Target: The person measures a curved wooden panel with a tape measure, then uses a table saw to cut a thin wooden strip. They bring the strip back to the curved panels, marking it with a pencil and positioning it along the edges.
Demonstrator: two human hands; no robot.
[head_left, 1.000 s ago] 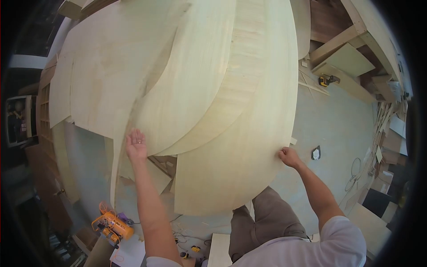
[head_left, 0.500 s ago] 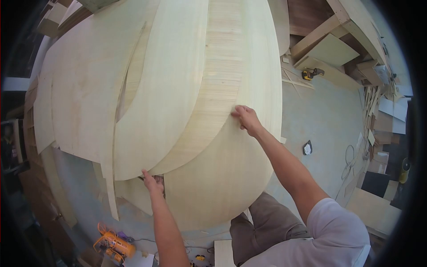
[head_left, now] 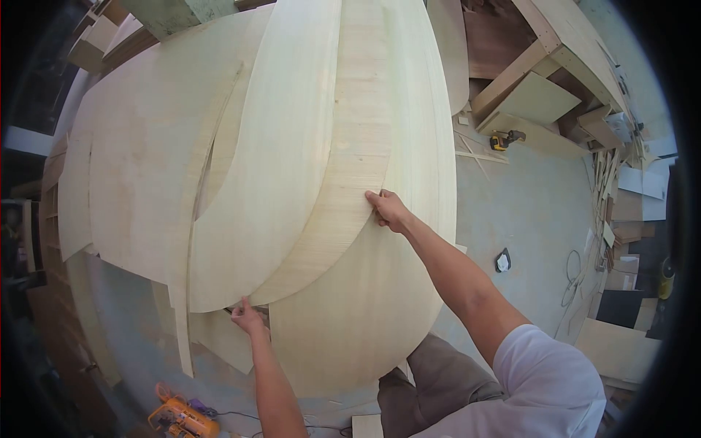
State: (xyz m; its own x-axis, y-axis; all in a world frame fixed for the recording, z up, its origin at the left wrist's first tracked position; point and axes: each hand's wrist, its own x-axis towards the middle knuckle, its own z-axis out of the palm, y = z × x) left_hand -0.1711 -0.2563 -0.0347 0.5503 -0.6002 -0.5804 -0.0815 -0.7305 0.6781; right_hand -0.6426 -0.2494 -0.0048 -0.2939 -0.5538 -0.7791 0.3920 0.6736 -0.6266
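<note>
Thin curved plywood sheets lie overlapped in front of me. My right hand (head_left: pixel 387 210) pinches the right curved edge of a pale banded wood strip (head_left: pixel 354 157), thumb on top and fingers curled at the edge. Beneath this strip is a broad rounded plywood sheet (head_left: pixel 350 328). Down at the lower left, my left hand (head_left: pixel 250 319) grips the bottom edge, near where the strip's narrow tip meets a smooth curved panel (head_left: pixel 255 204). Its thumb rests at the edge, while the other fingers are partly hidden below.
A yellow-and-black drill (head_left: pixel 505 139) lies on the floor at right, with a small dark tool (head_left: pixel 502 260) nearer. An orange compressor (head_left: pixel 182 417) stands at bottom left. Scrap boards (head_left: pixel 621 350) line the right side, and a wooden frame (head_left: pixel 540 44) stands at upper right.
The whole view has shifted, so sheets, floor items and hands appear slightly lower. Both hands keep their hold at nearly the same places on the edges.
</note>
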